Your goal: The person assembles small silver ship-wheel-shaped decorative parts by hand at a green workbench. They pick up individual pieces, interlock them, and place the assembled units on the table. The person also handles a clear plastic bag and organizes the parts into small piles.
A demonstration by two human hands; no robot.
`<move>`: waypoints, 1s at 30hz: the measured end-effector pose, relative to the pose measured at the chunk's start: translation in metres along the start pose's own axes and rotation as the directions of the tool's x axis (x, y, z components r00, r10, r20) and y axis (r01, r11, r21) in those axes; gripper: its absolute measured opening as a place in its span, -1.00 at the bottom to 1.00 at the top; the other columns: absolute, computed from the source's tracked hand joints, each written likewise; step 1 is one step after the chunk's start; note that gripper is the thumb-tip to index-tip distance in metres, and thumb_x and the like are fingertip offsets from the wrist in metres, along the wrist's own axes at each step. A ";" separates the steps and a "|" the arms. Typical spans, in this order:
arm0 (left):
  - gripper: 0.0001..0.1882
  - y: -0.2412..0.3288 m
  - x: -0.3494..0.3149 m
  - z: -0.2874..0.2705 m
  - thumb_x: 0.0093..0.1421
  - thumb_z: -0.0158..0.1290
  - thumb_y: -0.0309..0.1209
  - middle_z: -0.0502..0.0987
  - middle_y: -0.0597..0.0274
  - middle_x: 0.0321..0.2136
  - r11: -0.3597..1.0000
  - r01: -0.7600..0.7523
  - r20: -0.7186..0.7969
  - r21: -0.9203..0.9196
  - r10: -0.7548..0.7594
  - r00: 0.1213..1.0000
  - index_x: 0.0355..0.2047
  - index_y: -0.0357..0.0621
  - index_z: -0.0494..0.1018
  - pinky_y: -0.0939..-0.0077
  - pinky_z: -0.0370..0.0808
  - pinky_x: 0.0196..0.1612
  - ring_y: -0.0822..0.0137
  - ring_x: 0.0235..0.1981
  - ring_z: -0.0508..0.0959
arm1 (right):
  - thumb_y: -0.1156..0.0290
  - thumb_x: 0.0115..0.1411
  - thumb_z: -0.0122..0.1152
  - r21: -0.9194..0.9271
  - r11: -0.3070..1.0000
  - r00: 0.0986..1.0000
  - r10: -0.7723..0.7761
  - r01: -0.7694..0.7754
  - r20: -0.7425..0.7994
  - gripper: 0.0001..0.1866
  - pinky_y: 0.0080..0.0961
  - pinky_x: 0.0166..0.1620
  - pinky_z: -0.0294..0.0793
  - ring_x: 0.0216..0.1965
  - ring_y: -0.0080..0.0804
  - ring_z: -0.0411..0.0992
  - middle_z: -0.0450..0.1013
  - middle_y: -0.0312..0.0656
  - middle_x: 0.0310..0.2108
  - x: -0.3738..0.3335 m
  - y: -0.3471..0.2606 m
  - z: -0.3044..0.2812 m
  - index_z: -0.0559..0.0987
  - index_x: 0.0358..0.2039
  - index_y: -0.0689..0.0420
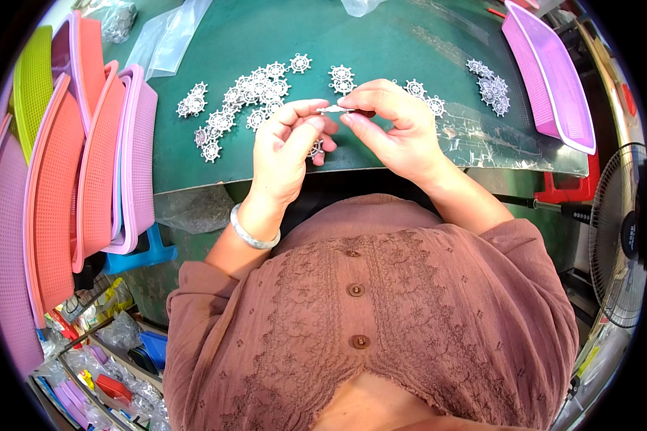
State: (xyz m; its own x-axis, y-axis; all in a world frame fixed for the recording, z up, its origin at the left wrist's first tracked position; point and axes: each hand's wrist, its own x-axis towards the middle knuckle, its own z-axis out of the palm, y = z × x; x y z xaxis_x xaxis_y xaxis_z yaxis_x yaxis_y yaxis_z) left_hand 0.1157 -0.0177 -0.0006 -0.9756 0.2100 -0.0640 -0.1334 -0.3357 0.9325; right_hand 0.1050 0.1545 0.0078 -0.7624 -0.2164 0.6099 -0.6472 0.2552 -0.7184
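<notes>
My left hand and my right hand meet over the near part of the green table. Between their fingertips is a small silver ship's-wheel charm, seen nearly edge-on, pinched from both sides. Another ship's-wheel charm shows by the curled lower fingers of my left hand; whether it is held or lies on the table I cannot tell. Beyond my left hand spreads a loose cluster of the same charms. A few more charms lie just past my fingertips, and others are beside my right hand.
A separate pile of charms lies at the right, near a purple basket. Stacked pink, orange and green baskets crowd the left. Clear plastic bags lie at the back left. A black fan stands at the right.
</notes>
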 end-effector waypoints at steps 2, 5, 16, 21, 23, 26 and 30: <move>-0.82 0.004 -0.002 0.000 0.19 -0.02 -0.40 0.51 0.21 -0.48 0.999 0.032 0.002 -0.027 -0.032 0.999 -0.28 -0.27 0.44 0.69 0.35 -0.58 0.51 -0.55 0.47 | 0.61 -0.06 0.23 -0.049 0.999 1.000 -0.019 0.019 -0.003 -0.83 -0.54 -0.35 0.46 -0.40 -0.32 0.48 0.45 -0.17 -0.42 0.000 0.000 0.000 0.55 -0.38 0.18; -0.82 0.007 -0.003 0.002 0.20 -0.03 -0.35 0.51 0.25 -0.52 0.997 0.075 0.018 0.025 -0.076 0.997 -0.34 -0.22 0.44 0.69 0.34 -0.59 0.50 -0.57 0.47 | 0.61 -0.08 0.24 -0.100 0.994 0.999 -0.050 0.050 0.007 -0.82 -0.54 -0.35 0.47 -0.40 -0.30 0.48 0.45 -0.17 -0.42 0.002 -0.002 0.000 0.56 -0.39 0.18; -0.88 0.002 0.002 -0.006 0.23 -0.03 -0.38 0.50 0.31 -0.52 0.950 0.228 0.191 -0.213 -0.188 0.963 -0.38 -0.15 0.42 0.72 0.35 -0.59 0.51 -0.56 0.47 | 0.72 0.05 0.09 0.274 0.950 0.986 0.124 -0.150 0.110 -0.50 -0.58 -0.15 0.38 -0.30 -0.53 0.39 0.40 -0.22 -0.31 -0.005 0.003 0.003 0.32 0.05 0.22; -0.90 -0.003 0.003 -0.006 0.24 -0.05 -0.42 0.51 0.29 -0.47 0.962 0.157 0.186 -0.225 -0.115 0.976 -0.32 -0.15 0.43 0.72 0.36 -0.56 0.51 -0.52 0.46 | 0.70 0.03 0.11 0.337 0.932 0.989 0.110 -0.137 0.098 -0.52 -0.58 -0.20 0.42 -0.34 -0.52 0.40 0.41 -0.21 -0.34 -0.004 -0.003 0.005 0.34 0.02 0.23; -0.89 -0.005 0.004 -0.007 0.24 -0.04 -0.42 0.51 0.28 -0.45 0.970 0.123 0.184 -0.208 -0.085 0.979 -0.29 -0.17 0.43 0.71 0.37 -0.55 0.51 -0.51 0.46 | 0.69 0.01 0.14 0.344 0.932 0.993 0.096 -0.115 0.073 -0.53 -0.59 -0.24 0.44 -0.37 -0.53 0.42 0.42 -0.21 -0.36 -0.004 -0.003 0.007 0.36 -0.01 0.22; -0.87 -0.007 0.003 -0.007 0.23 -0.03 -0.44 0.51 0.29 -0.44 0.984 0.068 0.161 -0.162 -0.041 0.986 -0.25 -0.18 0.43 0.70 0.38 -0.54 0.51 -0.49 0.47 | 0.68 0.01 0.15 0.336 0.937 0.995 0.074 -0.093 0.069 -0.53 -0.59 -0.23 0.43 -0.38 -0.53 0.42 0.42 -0.21 -0.36 -0.004 -0.002 0.007 0.36 -0.01 0.22; -0.86 -0.011 0.005 -0.006 0.21 -0.02 -0.47 0.51 0.30 -0.44 0.995 -0.052 0.128 -0.089 0.063 0.990 -0.23 -0.21 0.43 0.70 0.38 -0.54 0.52 -0.50 0.47 | 0.67 0.01 0.16 0.305 0.950 0.997 0.050 -0.068 0.065 -0.54 -0.58 -0.24 0.44 -0.38 -0.52 0.43 0.44 -0.21 -0.37 -0.004 -0.001 0.005 0.38 -0.02 0.22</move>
State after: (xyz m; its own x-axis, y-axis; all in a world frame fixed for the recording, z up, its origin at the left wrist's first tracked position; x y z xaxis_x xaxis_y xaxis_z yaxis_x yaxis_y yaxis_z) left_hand 0.1114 -0.0186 -0.0137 -0.9517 0.3042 0.0408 -0.0978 -0.4266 0.8991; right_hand 0.1086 0.1503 0.0042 -0.7922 -0.2641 0.5502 -0.5633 -0.0305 -0.8257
